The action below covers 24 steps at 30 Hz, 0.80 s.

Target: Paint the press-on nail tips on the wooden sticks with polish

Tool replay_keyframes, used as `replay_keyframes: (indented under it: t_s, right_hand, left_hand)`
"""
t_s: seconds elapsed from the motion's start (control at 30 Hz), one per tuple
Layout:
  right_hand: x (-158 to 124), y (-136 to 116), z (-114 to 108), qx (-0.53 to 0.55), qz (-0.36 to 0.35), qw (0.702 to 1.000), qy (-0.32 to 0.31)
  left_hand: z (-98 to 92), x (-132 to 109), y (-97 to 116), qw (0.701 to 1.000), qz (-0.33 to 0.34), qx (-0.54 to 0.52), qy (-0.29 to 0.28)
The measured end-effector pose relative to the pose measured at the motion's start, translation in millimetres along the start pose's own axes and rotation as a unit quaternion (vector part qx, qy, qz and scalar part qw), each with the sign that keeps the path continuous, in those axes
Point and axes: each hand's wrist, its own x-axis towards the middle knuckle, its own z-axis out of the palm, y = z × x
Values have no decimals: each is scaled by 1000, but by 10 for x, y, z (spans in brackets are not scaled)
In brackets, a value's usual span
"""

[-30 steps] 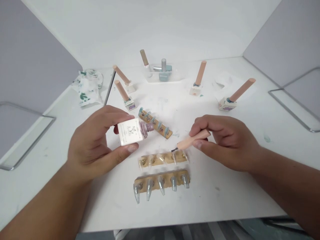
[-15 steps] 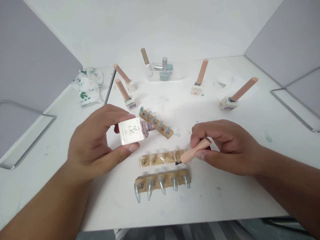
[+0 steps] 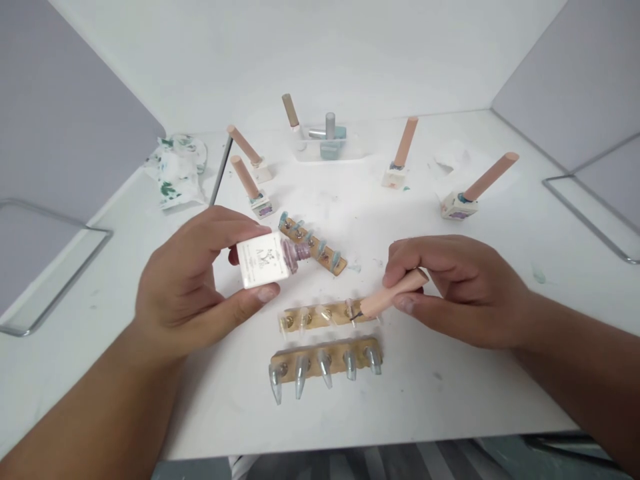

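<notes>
1. White desk (image 3: 450, 403) stands against a white back wall (image 3: 320, 53), with grey-lilac panels (image 3: 60, 100) at left and right; small smudges and specks mark its top.
2. Left hand (image 3: 185, 280): thumb and fingers pinch a white square bottle (image 3: 263, 261) by opposite sides, raised above the desk. Bottle is uncapped and tipped sideways, its mauve-coated neck pointing right.
3. Right hand (image 3: 455, 290): thumb and forefinger pinch a peach brush cap (image 3: 390, 295), remaining fingers curled. Cap slants down to the left, with dark bristles (image 3: 356, 315) at its lower end.
4. Bristles overlap the fourth clear nail tip from the left on the middle wooden strip (image 3: 316, 318); contact pressure cannot be told.
5. Near strip (image 3: 339, 361), just in front of the middle one: five silvery-grey tips, ends toward the near edge.
6. Far strip (image 3: 340, 268), set diagonally behind the bottle's neck: bluish tips.
7. Four peach-capped bottles stand farther back: two at left (image 3: 245, 179), one at far right of centre (image 3: 404, 148), one farther right (image 3: 483, 183).
8. Far centre: clear tray (image 3: 357, 153) containing several bottles, some silver-capped.
9. Far left: crumpled tissue (image 3: 177, 170), green-stained.
</notes>
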Motion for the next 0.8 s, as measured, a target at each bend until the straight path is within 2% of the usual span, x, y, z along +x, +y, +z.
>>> replay_keyframes:
  t_s: [0.33,0.43,0.63,0.8]
  right_hand:
    - [5,42,-26,-18,-40,997,-69]
    - [6,30,-29,-1,-43,997,-61]
    - [15,21,0,-15,-49,999,5]
    - [10,30,-4,-29,-57,997,-44]
  left_hand:
    - [9,11,9,1000,13,-1,-3]
    - [10,19,11,1000,14,5,-1]
    - [9,10,6,1000,12,11,0]
    - [11,-1,5,1000,2,20,4]
